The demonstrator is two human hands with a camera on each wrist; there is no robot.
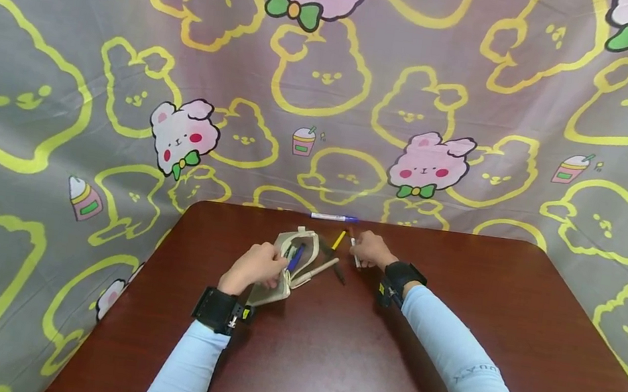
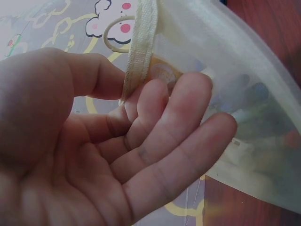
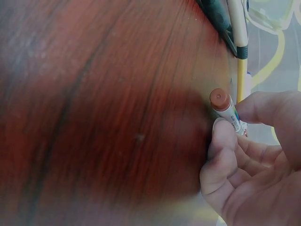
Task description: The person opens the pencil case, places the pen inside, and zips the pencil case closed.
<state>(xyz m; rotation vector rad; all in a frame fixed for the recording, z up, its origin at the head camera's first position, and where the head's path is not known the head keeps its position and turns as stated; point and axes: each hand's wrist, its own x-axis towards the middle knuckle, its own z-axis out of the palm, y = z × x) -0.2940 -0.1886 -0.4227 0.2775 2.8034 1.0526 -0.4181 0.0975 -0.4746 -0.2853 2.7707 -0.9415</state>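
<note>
Left hand pinches the woven rim of the translucent pouch, on the table's left half; right hand pinches the brown-ended marker toward the far edge. Pouch looks light, floppy: hold by rim; marker likely light, stiff, slick: grip mid-barrel.

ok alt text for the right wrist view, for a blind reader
A right hand pinches a brown-ended marker at a reddish wood-grain table. More pens lie near the top right, with patterned cloth beyond.
</note>
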